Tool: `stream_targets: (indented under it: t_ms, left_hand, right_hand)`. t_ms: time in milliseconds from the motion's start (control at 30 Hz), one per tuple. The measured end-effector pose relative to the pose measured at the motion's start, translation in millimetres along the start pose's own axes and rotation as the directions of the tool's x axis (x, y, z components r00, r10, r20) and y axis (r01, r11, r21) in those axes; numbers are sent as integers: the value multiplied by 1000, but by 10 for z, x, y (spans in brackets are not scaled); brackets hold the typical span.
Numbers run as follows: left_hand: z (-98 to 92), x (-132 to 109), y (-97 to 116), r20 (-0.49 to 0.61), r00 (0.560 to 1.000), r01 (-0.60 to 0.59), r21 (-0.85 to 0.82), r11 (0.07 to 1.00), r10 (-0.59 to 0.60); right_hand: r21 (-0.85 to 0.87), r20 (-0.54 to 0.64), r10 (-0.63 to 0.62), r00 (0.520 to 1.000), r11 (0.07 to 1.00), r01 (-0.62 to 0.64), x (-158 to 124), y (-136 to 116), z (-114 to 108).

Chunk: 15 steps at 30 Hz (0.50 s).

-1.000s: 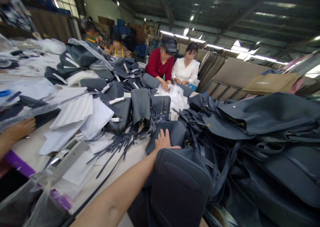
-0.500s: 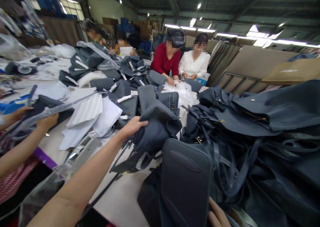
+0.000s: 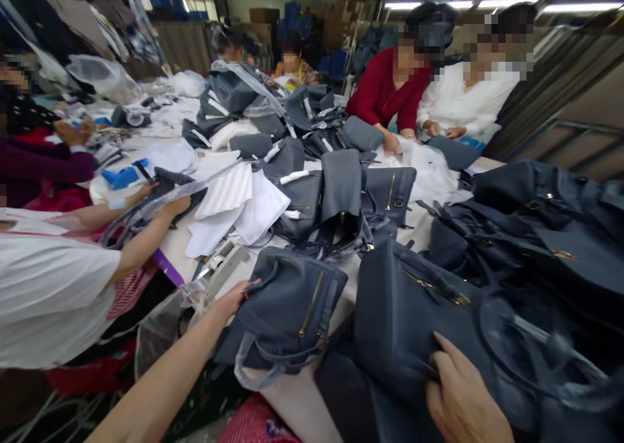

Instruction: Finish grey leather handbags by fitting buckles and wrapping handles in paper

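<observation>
My left hand (image 3: 233,298) grips the left edge of a grey-blue backpack (image 3: 292,306) with a gold zip, which lies near the table's front edge. My right hand (image 3: 463,401) sits low at the right, fingers curled onto a second dark grey-blue bag (image 3: 409,313) with a gold zipper. That bag leans against a heap of the same bags (image 3: 546,235) on the right.
A person in white (image 3: 49,293) at my left holds a bag in clear plastic (image 3: 146,205). White paper sheets (image 3: 234,205) and more bags (image 3: 341,189) cover the table's middle. Two people (image 3: 429,85) work at the far end, others behind.
My left hand has pulled the backpack from the table's middle toward the front edge. My right hand has come into view on the second bag. The view has tilted down.
</observation>
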<state>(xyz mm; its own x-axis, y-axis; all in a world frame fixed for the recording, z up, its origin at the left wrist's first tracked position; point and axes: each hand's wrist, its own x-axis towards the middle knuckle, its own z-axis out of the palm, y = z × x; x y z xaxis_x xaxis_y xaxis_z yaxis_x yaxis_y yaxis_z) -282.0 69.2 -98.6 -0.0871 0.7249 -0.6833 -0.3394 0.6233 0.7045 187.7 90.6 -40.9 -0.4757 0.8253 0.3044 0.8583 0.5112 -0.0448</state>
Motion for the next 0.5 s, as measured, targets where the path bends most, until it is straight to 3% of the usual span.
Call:
stream_targets:
  t_ms: [133,267,367,500]
  left_hand:
    - [-32,90,-203,-87,991,98,-96,991,-107]
    - [-82,178,-237,-148,969,173,-169,970,-198]
    - [-102,211,-232,-166,948,237,-204,950,-272]
    - [-105,231,-203,-156,933,283,-236,930,-324]
  right_hand:
    - [77,22,-76,997,994,74,318,-204,426]
    - [58,68,-73,995,996,69,306,-183,694]
    - [134,66,-61,996,990,52,269,-198,578]
    - [318,117,69,991,942,-104,162,-434,166]
